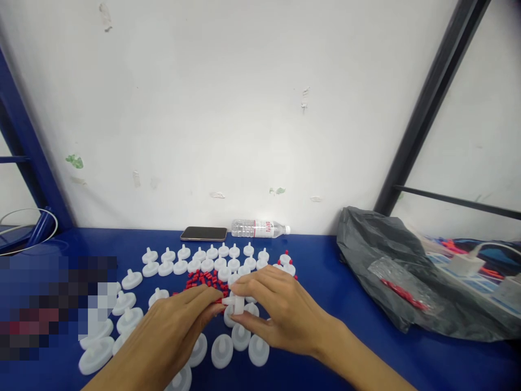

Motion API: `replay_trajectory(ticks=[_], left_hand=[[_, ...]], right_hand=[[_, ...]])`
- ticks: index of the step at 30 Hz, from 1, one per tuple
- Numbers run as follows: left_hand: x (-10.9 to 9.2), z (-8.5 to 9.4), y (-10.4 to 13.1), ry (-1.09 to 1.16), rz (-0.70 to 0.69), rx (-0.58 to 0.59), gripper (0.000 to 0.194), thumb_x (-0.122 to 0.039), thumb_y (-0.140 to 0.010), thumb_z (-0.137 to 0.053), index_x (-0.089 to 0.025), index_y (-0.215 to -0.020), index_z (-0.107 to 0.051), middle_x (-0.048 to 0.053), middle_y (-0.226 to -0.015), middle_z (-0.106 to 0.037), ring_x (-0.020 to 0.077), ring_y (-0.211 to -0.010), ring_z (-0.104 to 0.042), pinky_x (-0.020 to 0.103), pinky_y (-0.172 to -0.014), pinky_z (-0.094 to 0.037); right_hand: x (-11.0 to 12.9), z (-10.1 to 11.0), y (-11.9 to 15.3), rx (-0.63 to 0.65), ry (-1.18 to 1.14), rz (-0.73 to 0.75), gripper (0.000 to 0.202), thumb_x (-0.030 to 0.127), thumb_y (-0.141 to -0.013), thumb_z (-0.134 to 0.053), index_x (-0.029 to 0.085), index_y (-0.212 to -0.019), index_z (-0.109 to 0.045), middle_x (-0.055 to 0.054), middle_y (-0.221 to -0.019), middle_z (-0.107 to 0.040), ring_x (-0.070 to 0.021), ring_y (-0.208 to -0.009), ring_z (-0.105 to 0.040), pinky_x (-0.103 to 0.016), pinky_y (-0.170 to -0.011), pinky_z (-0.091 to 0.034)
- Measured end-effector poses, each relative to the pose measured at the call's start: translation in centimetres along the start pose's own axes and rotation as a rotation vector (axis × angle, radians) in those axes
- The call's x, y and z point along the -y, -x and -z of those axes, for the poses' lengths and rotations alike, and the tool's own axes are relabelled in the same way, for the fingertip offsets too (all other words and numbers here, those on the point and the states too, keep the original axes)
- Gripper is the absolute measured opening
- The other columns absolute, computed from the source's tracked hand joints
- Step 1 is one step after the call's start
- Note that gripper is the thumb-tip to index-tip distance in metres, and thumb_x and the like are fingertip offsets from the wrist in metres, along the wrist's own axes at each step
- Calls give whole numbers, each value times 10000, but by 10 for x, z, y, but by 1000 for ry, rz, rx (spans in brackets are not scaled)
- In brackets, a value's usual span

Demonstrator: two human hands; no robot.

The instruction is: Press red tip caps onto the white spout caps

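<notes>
My right hand (280,309) grips a white plastic disc with a stem (239,305), held edge-on between thumb and fingers. Its stem points left towards my left hand (183,317). The fingers of that hand are pinched together round a small red cap (220,300) at the stem's tip; how far the cap sits on the stem is hidden by the fingertips. Behind both hands lies a heap of loose red caps (203,278). Similar white discs (222,351) lie around them on the blue table, most with stems upward.
A phone (203,233) and a plastic bottle on its side (260,228) lie along the wall. At right spreads a dark plastic bag (366,271) bearing a clear packet of red pieces (402,293). Several discs with red tips (287,263) stand beyond my right hand.
</notes>
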State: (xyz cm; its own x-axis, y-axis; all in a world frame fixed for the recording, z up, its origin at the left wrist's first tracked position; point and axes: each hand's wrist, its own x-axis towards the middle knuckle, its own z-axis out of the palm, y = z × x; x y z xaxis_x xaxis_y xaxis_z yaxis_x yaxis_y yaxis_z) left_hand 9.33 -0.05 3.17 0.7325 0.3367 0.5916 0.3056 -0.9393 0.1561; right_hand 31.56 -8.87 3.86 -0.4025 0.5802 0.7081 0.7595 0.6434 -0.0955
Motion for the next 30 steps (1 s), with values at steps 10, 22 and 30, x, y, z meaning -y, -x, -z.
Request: replay_trajectory(ticks=[10, 22, 30], left_hand=[[-3, 4, 4, 87, 22, 38, 340, -244, -1062, -365, -247, -796, -576, -38, -708, -705, 123, -553, -661, 219, -545, -465], [-5, 6, 8, 164, 81, 71, 351, -313, -1073, -408, -253, -789, -605, -63, -621, -657, 117, -521, -593, 220, -542, -419], [7, 6, 2, 50, 171, 80, 357, -437, -1057, -431, -279, -949, -733, -32, -831, -793, 162, -718, -753, 217, -659, -543]], right_hand=[[-1, -9, 2, -120, -91, 60, 210, 311, -985, -705, 172, -1125, -633, -94, -1019, -771, -212, -951, -746, -319, -828, -600], [6, -10, -2, -148, -17, 163, 176, 256, -1018, -649, 145, -1148, -611, -100, -1038, -769, -182, -911, -740, -297, -824, -588], [3, 16, -11, -136, 75, 98, 242, 134, -991, -589, 163, -1229, -618, -109, -1166, -721, -192, -1064, -686, -322, -945, -569]])
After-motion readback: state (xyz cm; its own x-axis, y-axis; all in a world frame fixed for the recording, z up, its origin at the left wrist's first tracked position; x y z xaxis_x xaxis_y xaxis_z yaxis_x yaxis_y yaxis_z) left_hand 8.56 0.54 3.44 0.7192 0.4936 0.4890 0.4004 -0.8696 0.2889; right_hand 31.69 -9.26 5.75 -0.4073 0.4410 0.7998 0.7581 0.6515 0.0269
